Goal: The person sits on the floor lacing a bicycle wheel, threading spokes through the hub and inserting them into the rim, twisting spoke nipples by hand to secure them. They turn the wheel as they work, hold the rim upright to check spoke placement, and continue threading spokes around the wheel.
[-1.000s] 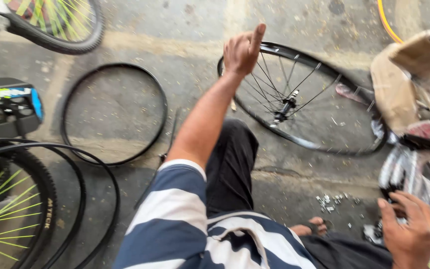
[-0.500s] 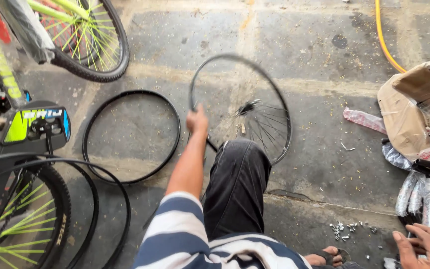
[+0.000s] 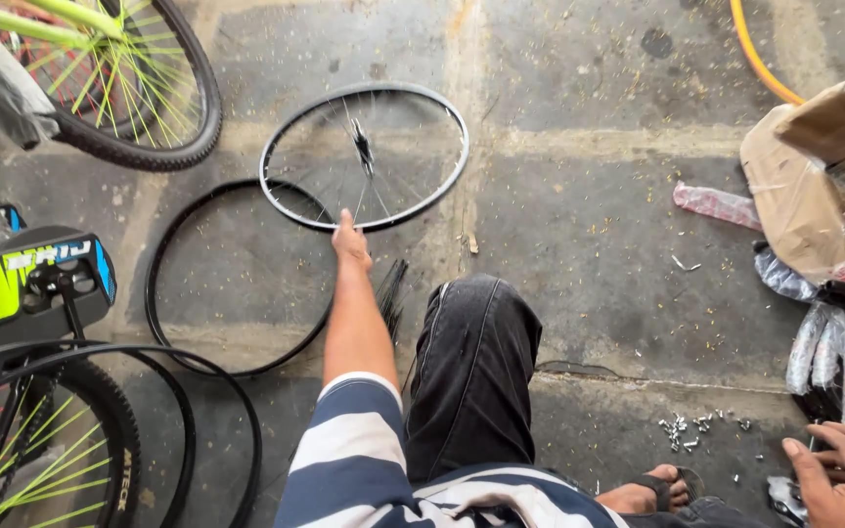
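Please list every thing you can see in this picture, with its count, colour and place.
Spoked wheel rim: one, black with silver spokes, on the floor ahead, held at its near edge.
Loose tyre: one, black, flat on the floor, left of the arm.
Bicycle wheels: two, black tyres with green spokes, top left and bottom left.
Hose: one, yellow, top right.
Cardboard with plastic wrap: brown, right edge.
Small screws: many, silver, floor at lower right.
Sandal: one, dark, bottom.
Left hand: grips the rim.
Right hand: bottom right corner, near wrapped parts.
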Motion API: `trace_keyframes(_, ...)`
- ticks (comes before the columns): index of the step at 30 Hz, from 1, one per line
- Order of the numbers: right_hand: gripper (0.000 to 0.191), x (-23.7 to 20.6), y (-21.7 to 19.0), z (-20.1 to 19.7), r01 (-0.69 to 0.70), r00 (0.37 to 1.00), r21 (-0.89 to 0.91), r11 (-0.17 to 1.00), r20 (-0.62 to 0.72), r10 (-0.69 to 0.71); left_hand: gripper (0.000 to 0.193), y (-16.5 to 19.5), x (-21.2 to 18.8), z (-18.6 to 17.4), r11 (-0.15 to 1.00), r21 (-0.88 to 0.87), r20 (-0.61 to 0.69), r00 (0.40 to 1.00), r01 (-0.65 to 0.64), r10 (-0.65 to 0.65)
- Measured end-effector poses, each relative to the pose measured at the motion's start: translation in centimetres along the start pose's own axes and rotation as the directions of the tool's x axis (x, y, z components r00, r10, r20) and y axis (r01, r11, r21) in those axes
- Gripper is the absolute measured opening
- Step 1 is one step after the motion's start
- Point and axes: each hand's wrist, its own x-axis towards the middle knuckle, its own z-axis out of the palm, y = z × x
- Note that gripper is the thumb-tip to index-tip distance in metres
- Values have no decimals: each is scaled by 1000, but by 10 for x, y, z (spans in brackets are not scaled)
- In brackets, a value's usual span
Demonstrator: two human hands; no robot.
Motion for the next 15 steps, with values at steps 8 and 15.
trace_keyframes(8, 29, 16, 21, 18, 53, 976, 158, 986, 203, -85, 45, -64, -16, -123, 260, 948, 115, 960, -183, 256)
trace_keyframes(15, 25, 30, 28, 56, -31, 922, 123, 992, 386, -19, 41, -117, -83, -233, -27, 979, 201, 936, -202, 291)
